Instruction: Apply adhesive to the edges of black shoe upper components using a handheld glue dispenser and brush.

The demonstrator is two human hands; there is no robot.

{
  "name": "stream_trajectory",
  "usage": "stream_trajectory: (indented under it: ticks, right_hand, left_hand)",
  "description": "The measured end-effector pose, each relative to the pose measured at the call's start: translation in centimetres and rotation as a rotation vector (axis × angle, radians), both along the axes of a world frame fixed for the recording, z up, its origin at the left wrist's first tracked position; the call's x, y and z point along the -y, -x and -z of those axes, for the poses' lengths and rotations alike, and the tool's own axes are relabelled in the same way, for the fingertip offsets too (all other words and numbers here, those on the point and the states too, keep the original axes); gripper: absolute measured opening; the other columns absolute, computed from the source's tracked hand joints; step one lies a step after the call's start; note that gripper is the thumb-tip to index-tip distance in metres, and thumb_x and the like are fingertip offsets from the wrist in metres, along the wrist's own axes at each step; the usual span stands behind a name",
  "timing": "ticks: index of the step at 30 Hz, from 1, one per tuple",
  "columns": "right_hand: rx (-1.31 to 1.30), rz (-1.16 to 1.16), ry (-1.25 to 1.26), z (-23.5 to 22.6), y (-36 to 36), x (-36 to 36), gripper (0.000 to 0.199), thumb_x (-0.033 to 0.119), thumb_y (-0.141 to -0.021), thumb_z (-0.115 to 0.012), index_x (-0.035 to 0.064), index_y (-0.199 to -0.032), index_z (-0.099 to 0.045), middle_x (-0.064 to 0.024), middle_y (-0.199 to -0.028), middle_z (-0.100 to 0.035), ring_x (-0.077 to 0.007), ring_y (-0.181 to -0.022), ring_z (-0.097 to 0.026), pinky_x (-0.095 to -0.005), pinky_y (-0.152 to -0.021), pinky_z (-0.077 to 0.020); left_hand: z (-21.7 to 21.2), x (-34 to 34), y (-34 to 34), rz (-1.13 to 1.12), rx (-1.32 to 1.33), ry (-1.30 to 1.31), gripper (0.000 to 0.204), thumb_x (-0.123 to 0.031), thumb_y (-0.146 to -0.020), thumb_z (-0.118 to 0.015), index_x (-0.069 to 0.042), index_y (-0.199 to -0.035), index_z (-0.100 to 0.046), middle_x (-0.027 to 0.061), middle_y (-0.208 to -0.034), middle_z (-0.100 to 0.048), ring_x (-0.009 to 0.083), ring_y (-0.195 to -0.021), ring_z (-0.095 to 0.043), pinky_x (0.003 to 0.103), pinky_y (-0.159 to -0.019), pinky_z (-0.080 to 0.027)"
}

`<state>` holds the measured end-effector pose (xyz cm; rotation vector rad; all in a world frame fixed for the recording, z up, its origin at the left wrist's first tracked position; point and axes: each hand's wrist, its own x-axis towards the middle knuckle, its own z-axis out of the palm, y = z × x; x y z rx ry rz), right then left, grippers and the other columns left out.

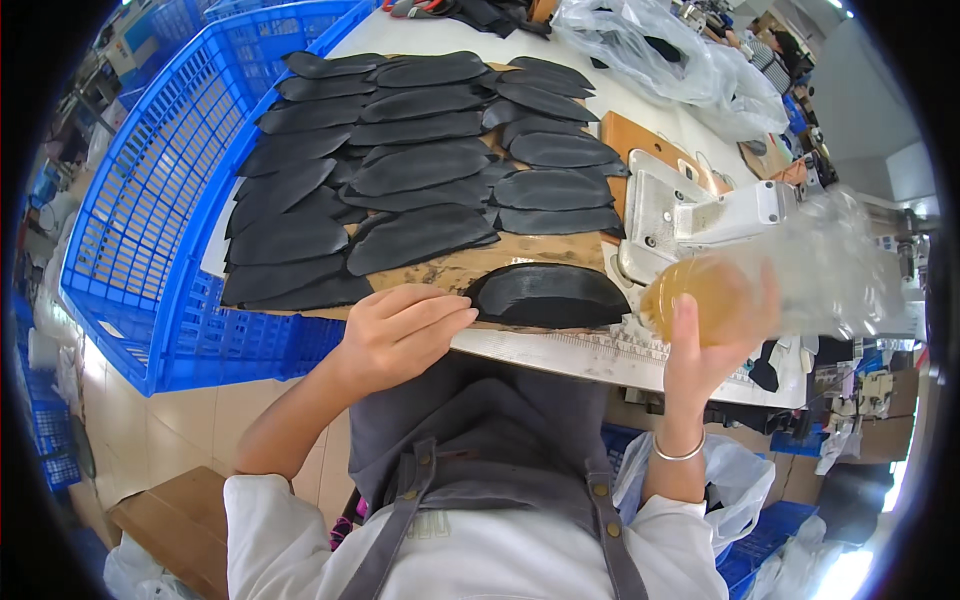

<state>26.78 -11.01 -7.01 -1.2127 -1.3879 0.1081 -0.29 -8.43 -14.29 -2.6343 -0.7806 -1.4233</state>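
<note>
Left hand [402, 332] has its fingers bunched close together, their tips touching the left end of a curved black piece [550, 297]; whether they pinch it or only press on it cannot be told, as the thumb is hidden. The black piece lies flat just to the right of these fingertips, its long rounded edge facing away from the person, near the front edge of a brown board [558, 248].

To the right of the piece, the right hand [703, 368] is wrapped around a clear bottle [718, 288] with amber contents, the thumb on its left side and the fingers on its far right. The bottle is blurred, leaning over to the right. A silver bracelet [680, 457] circles the wrist below this grip.

Beyond the left hand, many similar black pieces [425, 168] overlap in rows across the board. Left of that hand and farther out stands a blue lattice crate [185, 290]. Just beyond the right hand's grip sits a pale metal fixture [690, 217]; farther off lies a clear plastic bag [690, 75].
</note>
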Motion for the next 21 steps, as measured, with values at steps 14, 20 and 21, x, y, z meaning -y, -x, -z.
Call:
stream_trajectory:
  ticks: [14,20,21]
  right_hand:
    - [0.38,-0.234,0.104,1.1,2.7,-0.5,0.036,0.021,-0.068,-0.073,0.0056,-0.099,-0.064,-0.0092,-0.099,-0.062,-0.0281,-0.096,-0.058,-0.0395,-0.088,-0.0436]
    - [-0.026,0.158,-0.059,2.9,-4.6,-0.4,0.067,0.009,-0.078,-0.064,0.0004,-0.132,-0.025,-0.02,-0.122,-0.045,-0.0266,-0.109,-0.049,-0.0373,-0.092,-0.0422]
    - [-0.03,0.164,-0.059,3.3,-4.9,-0.5,0.067,0.009,-0.078,-0.064,0.0004,-0.132,-0.025,-0.02,-0.122,-0.045,-0.0266,-0.109,-0.049,-0.0373,-0.092,-0.0422]
  left_hand:
    - [-0.6,0.4,0.2,-0.006,-0.079,0.052,0.034,0.0,-0.056,-0.066,-0.004,-0.09,-0.066,0.0052,-0.093,-0.064,0.02,-0.08,-0.062,0.029,-0.061,-0.051]
    - [-3.9,0.4,-1.3,-0.05,-0.077,0.156,0.015,-0.004,-0.063,-0.071,-0.004,-0.074,-0.06,0.0046,-0.074,-0.061,0.022,-0.065,-0.059,0.027,-0.054,-0.047]
    - [-4.3,0.1,-1.8,-0.045,-0.081,0.155,0.015,-0.004,-0.063,-0.071,-0.004,-0.074,-0.06,0.0046,-0.074,-0.061,0.022,-0.065,-0.059,0.027,-0.054,-0.047]
